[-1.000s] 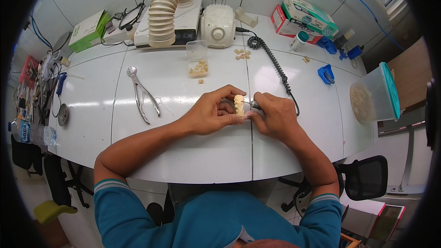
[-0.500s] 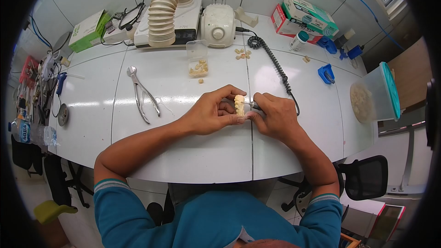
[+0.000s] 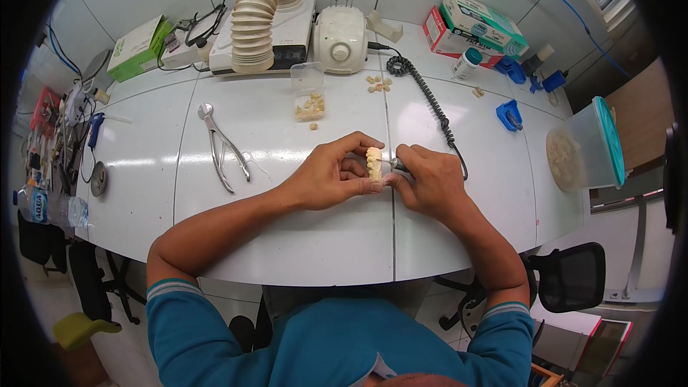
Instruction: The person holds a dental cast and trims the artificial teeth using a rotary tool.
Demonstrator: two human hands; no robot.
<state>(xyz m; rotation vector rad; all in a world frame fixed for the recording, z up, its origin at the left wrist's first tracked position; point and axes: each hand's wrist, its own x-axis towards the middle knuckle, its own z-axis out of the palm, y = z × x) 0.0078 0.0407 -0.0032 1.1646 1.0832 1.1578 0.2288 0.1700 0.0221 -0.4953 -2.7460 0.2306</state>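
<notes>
Between the thumb and fingers of my left hand (image 3: 326,175) is a cream-coloured dental model (image 3: 374,165) with a row of teeth, held upright over the table. My right hand (image 3: 432,179) grips a rotary handpiece (image 3: 396,164), its thin metal tip at the model's right side; whether it touches I cannot tell. Most of the handpiece is hidden by my fingers. A coiled black cord (image 3: 430,100) runs from near my right hand to a white control unit (image 3: 340,41). Beyond my hands stands a clear container (image 3: 309,105) with small yellowish pieces, one loose piece (image 3: 313,127) in front.
Metal pliers (image 3: 218,147) lie left of my left forearm. A white machine with a ribbed hose (image 3: 252,21) stands at the back. Boxes (image 3: 473,29), a small bottle (image 3: 466,63) and a blue tray (image 3: 509,115) are at right, with a lidded tub (image 3: 584,147) by the edge.
The handpiece tip has shifted very slightly against the model's side, and the model has turned a little. Both hands stay in nearly the same place.
</notes>
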